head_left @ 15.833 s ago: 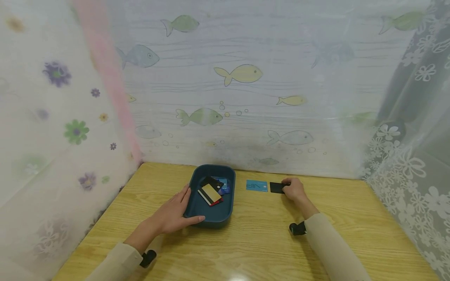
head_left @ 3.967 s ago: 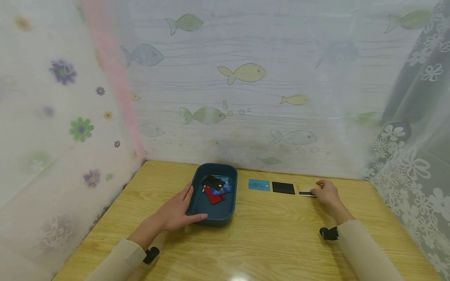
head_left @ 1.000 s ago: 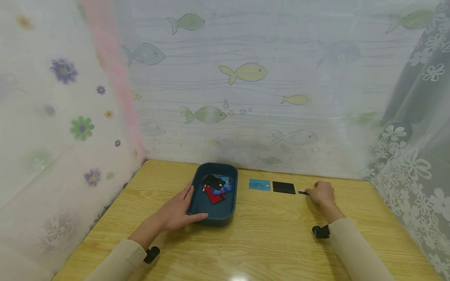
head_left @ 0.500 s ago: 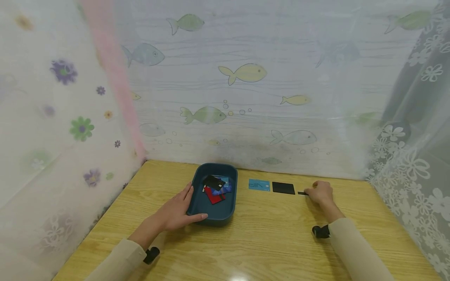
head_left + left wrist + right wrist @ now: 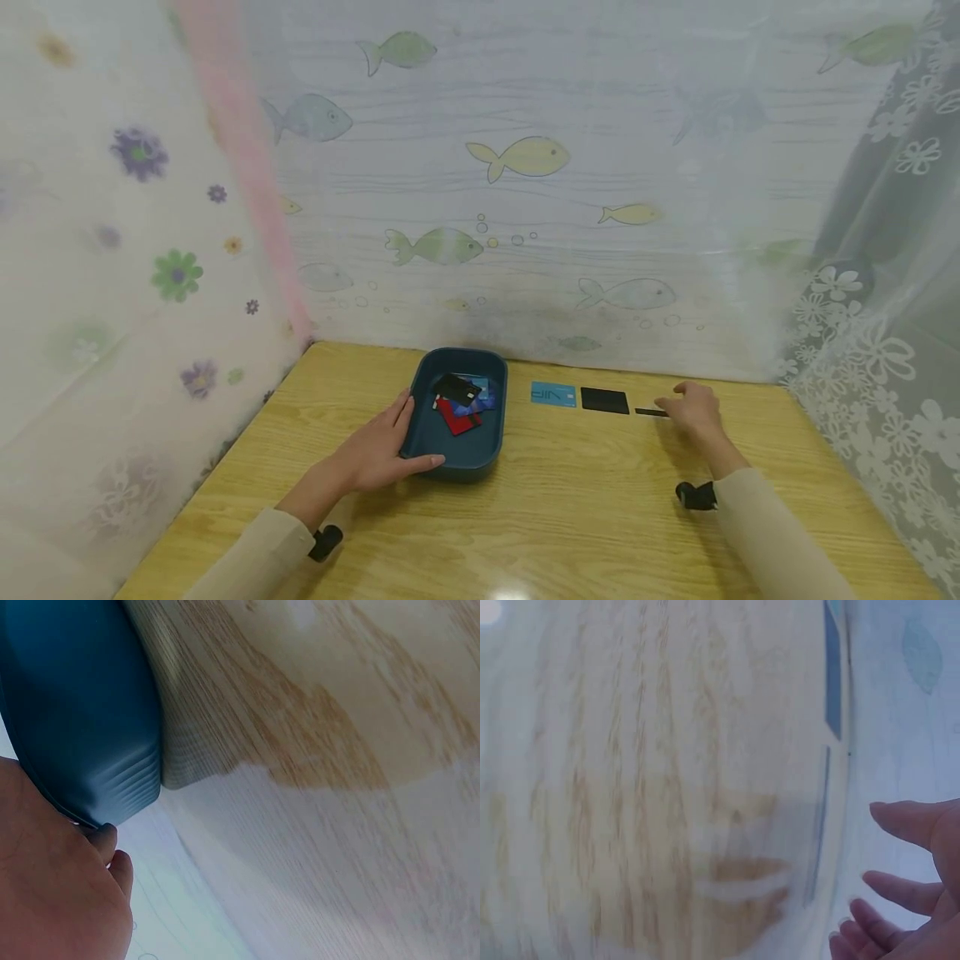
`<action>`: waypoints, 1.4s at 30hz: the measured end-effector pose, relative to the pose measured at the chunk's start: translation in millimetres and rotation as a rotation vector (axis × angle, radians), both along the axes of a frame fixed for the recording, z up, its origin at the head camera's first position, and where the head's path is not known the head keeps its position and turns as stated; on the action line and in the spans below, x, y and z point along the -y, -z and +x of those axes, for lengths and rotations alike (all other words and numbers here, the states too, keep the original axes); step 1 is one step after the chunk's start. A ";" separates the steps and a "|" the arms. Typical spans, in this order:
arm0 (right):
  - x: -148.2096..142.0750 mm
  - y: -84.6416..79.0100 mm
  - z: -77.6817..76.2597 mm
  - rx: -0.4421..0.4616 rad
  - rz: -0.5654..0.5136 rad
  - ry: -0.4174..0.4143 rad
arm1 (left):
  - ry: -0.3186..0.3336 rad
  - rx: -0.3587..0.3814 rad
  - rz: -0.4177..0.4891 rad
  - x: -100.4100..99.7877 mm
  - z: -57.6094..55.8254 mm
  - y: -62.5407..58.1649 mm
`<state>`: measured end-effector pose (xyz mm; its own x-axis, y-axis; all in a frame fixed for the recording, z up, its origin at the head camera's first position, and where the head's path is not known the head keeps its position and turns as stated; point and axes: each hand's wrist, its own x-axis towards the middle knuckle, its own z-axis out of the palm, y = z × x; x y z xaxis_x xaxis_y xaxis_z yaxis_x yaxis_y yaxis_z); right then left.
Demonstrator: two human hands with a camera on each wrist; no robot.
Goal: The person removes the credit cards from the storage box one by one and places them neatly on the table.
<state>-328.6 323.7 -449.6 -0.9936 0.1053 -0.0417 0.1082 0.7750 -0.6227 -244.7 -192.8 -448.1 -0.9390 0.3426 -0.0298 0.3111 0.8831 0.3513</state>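
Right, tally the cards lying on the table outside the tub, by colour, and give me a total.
Blue card: 1
Black card: 1
Dark-striped card, body colour too faint to tell: 1
Total: 3

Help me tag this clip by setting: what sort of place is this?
Probably a small indoor tabletop workspace, screened off by hangings: a wood-grain table, a fish-print sheet behind it, and a flower-print sheet on the left. Which room it is, I can't tell.
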 end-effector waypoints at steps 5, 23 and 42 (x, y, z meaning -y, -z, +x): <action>-1.5 -9.9 8.6 0.003 0.028 -0.044 | 0.007 -0.016 0.009 -0.5 0.6 -1.0; 28.9 -29.1 35.4 0.025 -0.015 -0.260 | 0.001 0.004 -0.004 0.3 -1.1 0.7; 84.0 -24.5 54.9 0.006 -0.108 -0.409 | -0.002 -0.019 -0.006 0.1 -0.2 1.2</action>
<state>-273.7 239.7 -425.1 -0.9522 -0.3033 -0.0369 -0.1909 0.6848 -0.7033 -244.9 -192.9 -449.3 -0.9402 0.3402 -0.0137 0.3156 0.8858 0.3402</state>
